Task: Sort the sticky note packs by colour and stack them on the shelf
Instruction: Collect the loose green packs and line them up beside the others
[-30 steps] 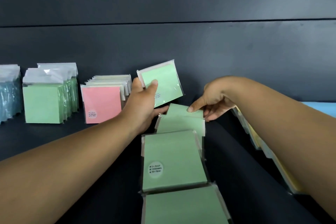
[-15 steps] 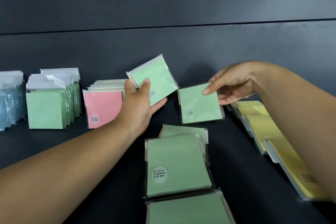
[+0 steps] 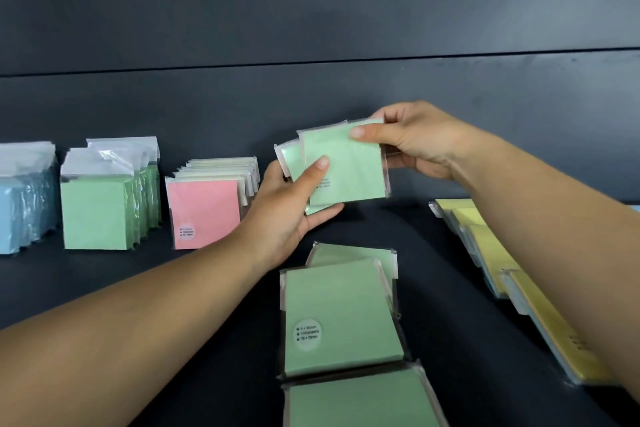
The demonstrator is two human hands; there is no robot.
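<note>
Head view: left hand point(image 3: 287, 215) held a green pack point(image 3: 294, 163) from below, fingers under it, thumb curled over the front. Right hand point(image 3: 412, 142) pinched a second green pack point(image 3: 349, 170) at its top right corner, thumb on the face, fingers behind. The second pack lay in front of the first, overlapping most of it, skewed a little, both lifted clear of the dark shelf point(image 3: 450, 288). Left thumb touched the front pack's lower left area, so both hands were on it.

Step looked like merging the two packs into one handful. To do it well: square the edges before letting go with the right, since slick wrappers would likely slide. Clamp both with the left thumb first.

Relative to the grips: front pack sat between the hands, right grip at its upper corner, left grip at its lower left. Back pack showed only along its left edge, just beyond the left thumb.

Likely destination: the upright green stack point(image 3: 97, 211) at far left, between blue stack point(image 3: 20, 211) and pink stack point(image 3: 204, 215). More green packs point(image 3: 339, 319) lay flat on the shelf below the hands, unsorted. Yellow packs point(image 3: 498, 253) lay to the right, partly behind the right forearm.
</note>
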